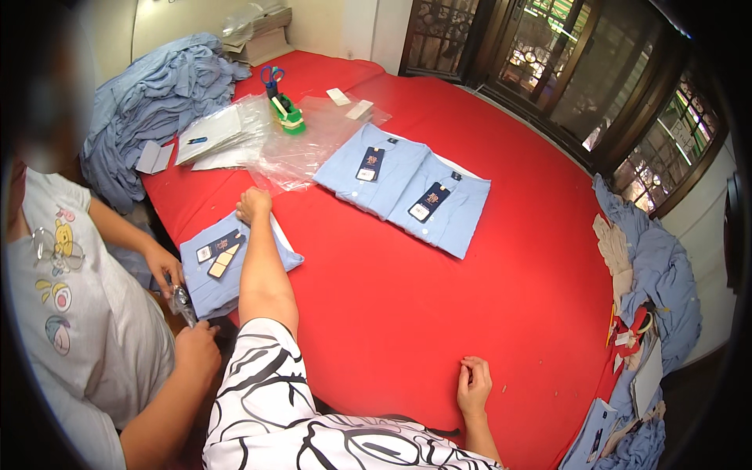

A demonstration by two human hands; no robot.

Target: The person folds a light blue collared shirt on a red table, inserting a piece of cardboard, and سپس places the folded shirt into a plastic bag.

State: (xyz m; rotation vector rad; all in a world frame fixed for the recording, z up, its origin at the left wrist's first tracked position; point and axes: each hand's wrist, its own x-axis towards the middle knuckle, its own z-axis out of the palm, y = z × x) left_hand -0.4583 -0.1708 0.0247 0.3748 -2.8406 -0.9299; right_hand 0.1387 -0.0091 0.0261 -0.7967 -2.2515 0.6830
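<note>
My left hand (254, 205), fingers closed, is stretched out to the top edge of a folded light-blue shirt (205, 276); what its fingers grip is hidden. Dark hang tags (222, 248) lie on that shirt, one with a pale label over it. My right hand (474, 388) rests by the table's near edge, its fingers loosely curled and nothing seen in them. Farther off, two folded light-blue shirts (376, 168) (454, 210) lie side by side, each with a dark hang tag.
At the left, a person's hands (164, 270) hold a small clear plastic item (182, 301). Clear plastic bags (286, 153), a green tape dispenser (288, 117) and blue scissors (272, 76) lie toward the back. Blue garments are heaped at the back left (153, 110) and right edge (658, 274).
</note>
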